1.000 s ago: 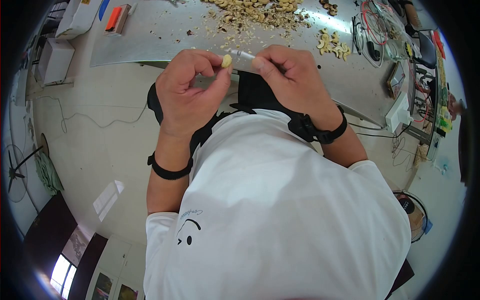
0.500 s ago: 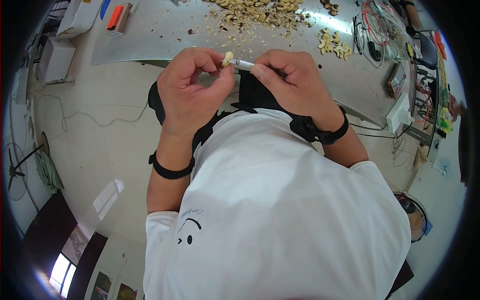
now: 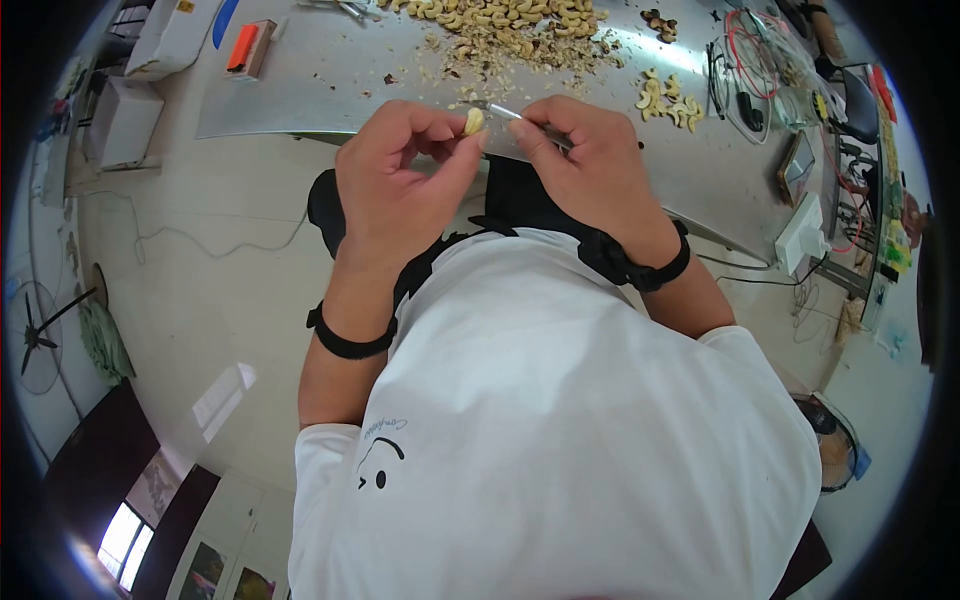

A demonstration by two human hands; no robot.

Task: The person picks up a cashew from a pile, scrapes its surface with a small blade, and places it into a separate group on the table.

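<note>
Between the thumb and fingers of my left hand (image 3: 405,170) is a pale cashew nut (image 3: 474,122). My right hand (image 3: 590,150) is closed on a slim metal knife (image 3: 503,112), whose tip points left, just above the cashew and seemingly apart from it. Both hands are over the near edge of the metal table (image 3: 290,100). Beyond them lies a heap of cashews (image 3: 520,18), with crumbs and skin bits (image 3: 490,60) on its near side. A smaller group of cashews (image 3: 670,102) lies to the right, and a few dark pieces (image 3: 658,24) sit behind it.
An orange-topped box (image 3: 250,50) stands at the table's left. Tangled cables (image 3: 750,60), a framed device (image 3: 796,165) and a white power strip (image 3: 802,235) are at the right. A fan (image 3: 835,440) shows at the lower right.
The knife tip has moved off the cashew to a place above it. The cashew is turned more upright in my left fingers. The view has shifted slightly.
</note>
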